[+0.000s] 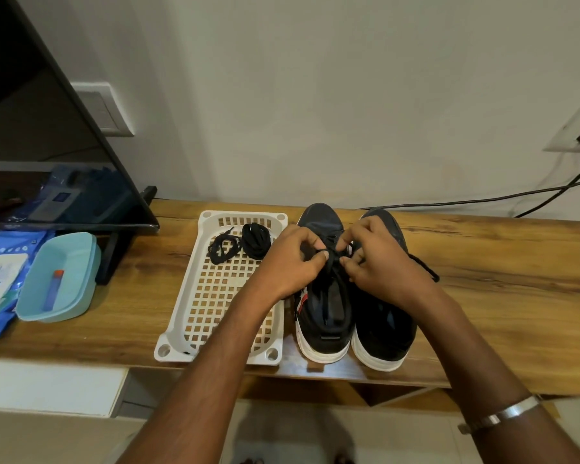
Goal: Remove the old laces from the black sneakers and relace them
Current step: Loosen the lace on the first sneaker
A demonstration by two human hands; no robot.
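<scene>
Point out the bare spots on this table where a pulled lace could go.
Bare wood lies right of the sneakers, past the trailing lace end, and between the blue tub and white tray. The tray's near half is free. The far-left corner is crowded.

black sneakers (352, 316) side by side, heels nearest
</scene>
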